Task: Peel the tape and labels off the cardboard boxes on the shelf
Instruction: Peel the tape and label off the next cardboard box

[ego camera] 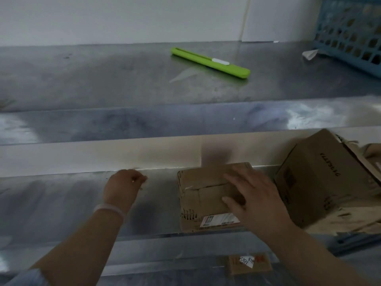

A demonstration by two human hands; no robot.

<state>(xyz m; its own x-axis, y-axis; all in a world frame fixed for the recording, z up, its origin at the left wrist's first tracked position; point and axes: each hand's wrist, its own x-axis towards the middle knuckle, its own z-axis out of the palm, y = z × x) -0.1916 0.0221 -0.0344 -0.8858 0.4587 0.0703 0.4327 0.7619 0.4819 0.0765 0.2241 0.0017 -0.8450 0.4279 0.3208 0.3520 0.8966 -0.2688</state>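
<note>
Right hand: my right hand [253, 195] lies flat on top of the box [204, 193]. The fingers are spread wide and the thumb is on the near part of the top. It grips nothing.
Left hand: my left hand [123, 184] hangs over bare shelf [61, 199] to the left of the box, apart from it. The fingers are curled with the tips together; I cannot tell whether they pinch anything.
Box: right of the shelf's middle, reaching from near the back wall almost to the front edge. A label [220, 220] sits low on the side facing me.
Big box: the big box [321, 178] stands tilted just right of my right hand, on torn cardboard [350, 221].
Room: open steel runs from the box to the shelf's left edge; the right side is crowded.
Top shelf: a cutter [210, 62] lies towards its back edge. A basket [350, 32] fills the right back corner, with a scrap [310, 53] just beside it.
</note>
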